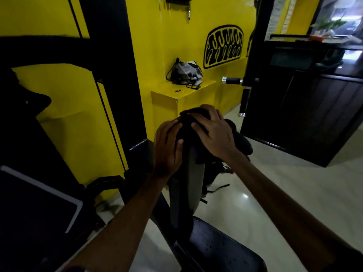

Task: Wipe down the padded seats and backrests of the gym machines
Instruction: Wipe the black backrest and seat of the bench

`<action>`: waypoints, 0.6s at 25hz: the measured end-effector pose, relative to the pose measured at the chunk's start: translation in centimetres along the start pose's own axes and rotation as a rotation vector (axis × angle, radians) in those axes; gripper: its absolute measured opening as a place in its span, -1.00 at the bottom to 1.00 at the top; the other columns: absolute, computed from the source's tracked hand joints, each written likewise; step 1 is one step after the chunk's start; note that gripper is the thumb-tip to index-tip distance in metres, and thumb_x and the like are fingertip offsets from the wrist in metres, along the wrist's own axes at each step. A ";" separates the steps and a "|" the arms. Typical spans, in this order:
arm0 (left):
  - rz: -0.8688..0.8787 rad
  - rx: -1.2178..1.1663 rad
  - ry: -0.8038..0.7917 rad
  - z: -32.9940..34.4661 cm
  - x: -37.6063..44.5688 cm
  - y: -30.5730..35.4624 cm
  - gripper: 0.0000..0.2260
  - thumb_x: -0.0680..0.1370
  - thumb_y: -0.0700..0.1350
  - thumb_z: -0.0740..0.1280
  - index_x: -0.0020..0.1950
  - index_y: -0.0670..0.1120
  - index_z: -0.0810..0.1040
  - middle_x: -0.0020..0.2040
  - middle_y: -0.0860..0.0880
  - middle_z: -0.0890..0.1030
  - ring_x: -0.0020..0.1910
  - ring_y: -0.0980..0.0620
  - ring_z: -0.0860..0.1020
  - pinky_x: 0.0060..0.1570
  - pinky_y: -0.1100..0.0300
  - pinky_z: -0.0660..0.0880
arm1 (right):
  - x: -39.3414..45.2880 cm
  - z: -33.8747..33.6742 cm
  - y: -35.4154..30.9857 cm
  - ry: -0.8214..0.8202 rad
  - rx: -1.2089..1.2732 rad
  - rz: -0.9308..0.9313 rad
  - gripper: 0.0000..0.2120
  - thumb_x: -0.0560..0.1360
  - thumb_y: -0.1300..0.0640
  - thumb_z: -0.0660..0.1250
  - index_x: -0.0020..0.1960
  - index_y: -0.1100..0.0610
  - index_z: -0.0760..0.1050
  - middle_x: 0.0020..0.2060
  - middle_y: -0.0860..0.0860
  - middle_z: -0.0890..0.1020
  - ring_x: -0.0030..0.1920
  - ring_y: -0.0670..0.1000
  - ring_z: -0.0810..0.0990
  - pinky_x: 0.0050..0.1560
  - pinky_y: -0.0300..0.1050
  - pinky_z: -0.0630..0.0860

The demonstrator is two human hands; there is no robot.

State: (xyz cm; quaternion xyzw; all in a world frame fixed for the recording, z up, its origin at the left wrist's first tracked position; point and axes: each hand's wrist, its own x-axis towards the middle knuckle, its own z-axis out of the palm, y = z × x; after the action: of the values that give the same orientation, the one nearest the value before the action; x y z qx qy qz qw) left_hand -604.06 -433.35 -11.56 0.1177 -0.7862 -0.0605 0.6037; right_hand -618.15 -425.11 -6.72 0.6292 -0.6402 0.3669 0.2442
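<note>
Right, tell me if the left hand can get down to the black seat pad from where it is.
Probably yes. The left hand rests on the top of the backrest beside the dark cloth, and the seat pad lies bare below with nothing across the way.

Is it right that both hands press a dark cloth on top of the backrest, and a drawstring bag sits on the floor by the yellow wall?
Not quite. In the head view, both the left hand and right hand do press the dark cloth on top of the backrest, but the drawstring bag sits on the yellow ledge, not on the floor.
</note>
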 end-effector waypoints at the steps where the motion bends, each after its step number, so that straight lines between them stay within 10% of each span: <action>1: -0.003 0.012 0.000 -0.1 0.0 0.1 -0.66 0.65 0.02 0.00 0.28 -0.16 0.36 0.25 -0.11 0.35 0.27 -0.13 0.37 0.24 -0.07 0.38 | 0.7 -0.4 0.9 -0.060 -0.004 -0.024 -0.59 0.56 -0.12 0.08 0.26 0.02 0.51 0.20 0.10 0.47 0.14 0.15 0.47 -0.03 -0.05 0.49; 15: -0.386 0.257 0.129 1.4 0.3 4.3 -0.67 0.51 -0.14 0.07 0.23 -0.19 0.39 0.20 -0.27 0.41 0.28 -0.12 0.38 0.26 0.02 0.36 | 6.0 -2.7 1.4 -0.411 0.005 -0.153 -0.65 0.61 -0.11 0.10 0.33 -0.08 0.45 0.20 0.12 0.41 0.21 0.20 0.40 0.00 0.01 0.42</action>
State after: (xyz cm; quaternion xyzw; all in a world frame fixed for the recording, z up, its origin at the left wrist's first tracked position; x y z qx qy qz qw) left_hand -605.95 -429.31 -10.58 0.3454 -0.7102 -0.0665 0.6098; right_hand -620.48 -426.84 -0.64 0.7382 -0.6258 0.2131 0.1343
